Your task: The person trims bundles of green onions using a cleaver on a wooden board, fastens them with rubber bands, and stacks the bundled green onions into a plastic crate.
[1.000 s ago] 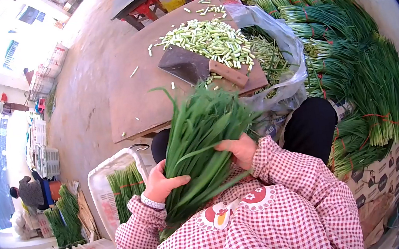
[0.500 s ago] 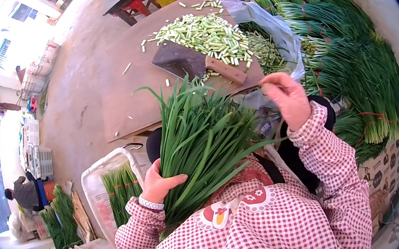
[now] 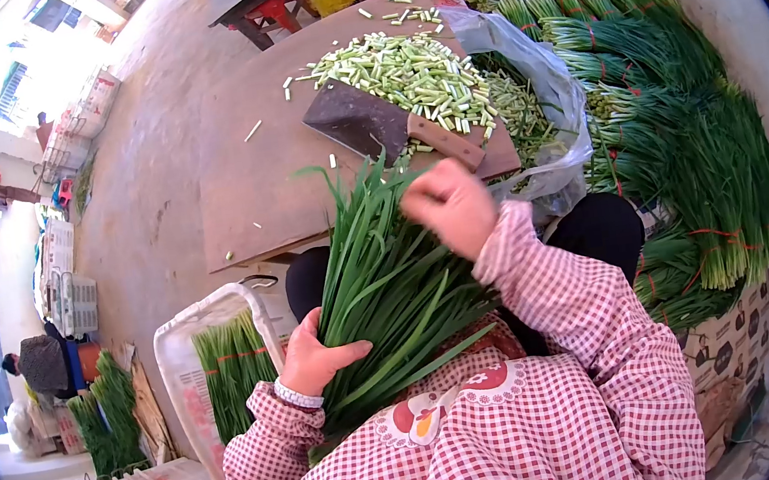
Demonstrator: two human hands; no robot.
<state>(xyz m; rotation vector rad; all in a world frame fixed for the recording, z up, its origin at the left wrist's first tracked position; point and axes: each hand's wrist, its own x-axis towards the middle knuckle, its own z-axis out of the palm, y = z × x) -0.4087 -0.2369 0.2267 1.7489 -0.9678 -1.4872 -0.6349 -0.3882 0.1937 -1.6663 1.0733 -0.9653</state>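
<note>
My left hand (image 3: 319, 357) is wrapped round the lower part of a loose bunch of garlic chives (image 3: 391, 288), with the thumb across the green leaves. The leaves fan up and to the right over my lap. Over the bunch's upper right side is my right hand (image 3: 450, 207), slightly blurred, its fingers curled closed; whatever they may pinch is hidden. Just beyond it, a cleaver (image 3: 359, 119) with a wooden handle lies on the brown board (image 3: 247, 195). Against the blade sits a heap of cut pale stem pieces (image 3: 412, 76).
A white crate (image 3: 173, 365) with banded chives (image 3: 232, 372) stands at my left. Many tied bundles (image 3: 672, 134) are piled along the right wall. A plastic bag (image 3: 566, 109) with trimmings borders the board. A person (image 3: 44, 367) is at far left.
My right hand has moved left, from beside the plastic bag to over the leaves. My left hand keeps its hold on the chives. The view has shifted slightly.
</note>
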